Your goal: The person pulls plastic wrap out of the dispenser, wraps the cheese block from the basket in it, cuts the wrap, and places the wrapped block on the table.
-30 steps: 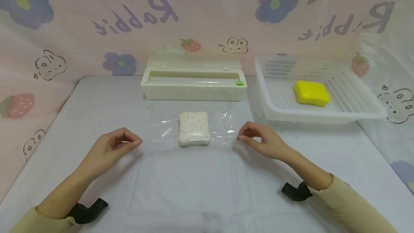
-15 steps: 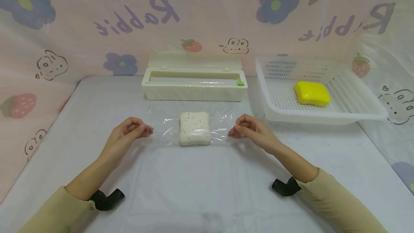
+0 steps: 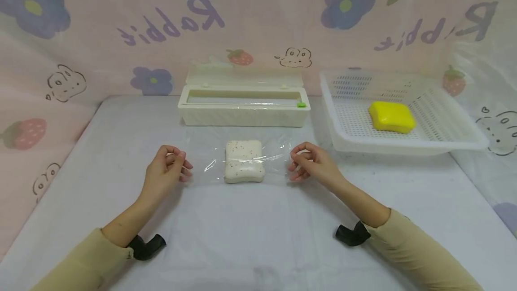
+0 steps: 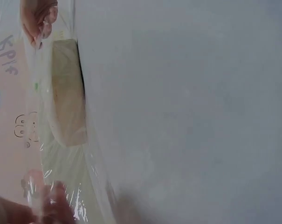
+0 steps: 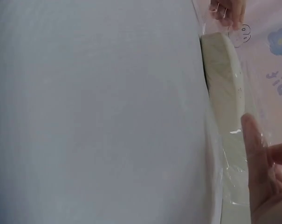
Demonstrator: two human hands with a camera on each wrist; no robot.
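Observation:
A white, speckled, pillow-shaped square block [image 3: 244, 160] lies on the table with clear cling film [image 3: 278, 158] stretched over it. At the film's left edge, my left hand [image 3: 164, 169] pinches the sheet between thumb and forefinger, other fingers loosely bent. My right hand [image 3: 313, 163] pinches the opposite edge the same way. The left wrist view has the block [image 4: 68, 93] side-on, film running down to the blurred left fingers [image 4: 57, 203]. In the right wrist view, the right hand [image 5: 264, 182] is close beside the film, its forefinger overlapping the block's near end.
Behind the block stands a cream cling film dispenser [image 3: 244, 116], lid raised, with a green slider [image 3: 301, 105] at its right end. A white perforated basket [image 3: 408, 143] at the back right holds a yellow block [image 3: 392, 116]. A printed curtain [image 3: 258, 17] hangs behind.
Both hands have come inward toward the block and slightly up, the left one further. The film's shine over the block has shifted. The block, dispenser and basket stay put.

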